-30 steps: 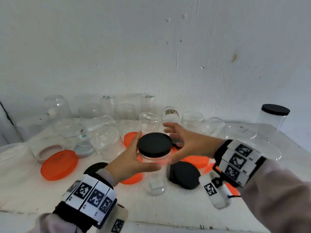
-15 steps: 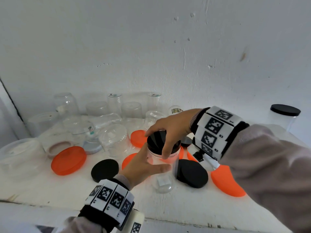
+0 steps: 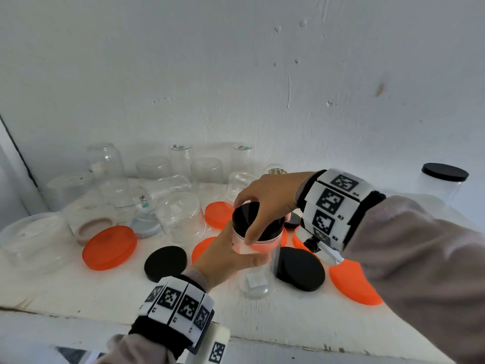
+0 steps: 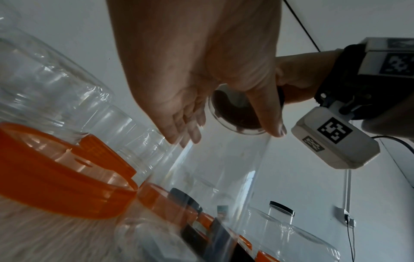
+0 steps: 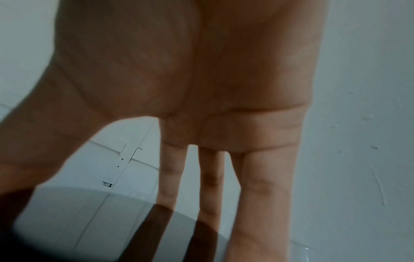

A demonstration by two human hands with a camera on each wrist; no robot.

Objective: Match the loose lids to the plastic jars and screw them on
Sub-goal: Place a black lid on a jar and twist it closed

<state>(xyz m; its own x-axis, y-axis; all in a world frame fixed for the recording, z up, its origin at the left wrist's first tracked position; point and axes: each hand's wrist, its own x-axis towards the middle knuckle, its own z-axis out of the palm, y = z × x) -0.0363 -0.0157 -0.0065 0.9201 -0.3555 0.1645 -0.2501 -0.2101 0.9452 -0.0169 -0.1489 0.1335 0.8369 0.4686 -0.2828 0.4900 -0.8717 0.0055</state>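
under the right hand (image 3: 267,200) fingers: black lid (image 3: 246,219) sits flat atop upright jar (image 3: 258,261) on desk (image 3: 78,290) | right fingers curled round lid rim from above | left hand (image 3: 225,258) wraps jar wall below | turning axis vertical

I see a black lid (image 3: 256,222) on the clear jar (image 3: 258,269). Left of that jar lie a black disc lid (image 3: 165,263) and a bright orange lid (image 3: 109,247); right of it, another black lid (image 3: 301,269) and an orange one (image 3: 354,283). Both wristbands (image 3: 334,206) carry black-and-white square codes. The wall (image 3: 236,74) is white.
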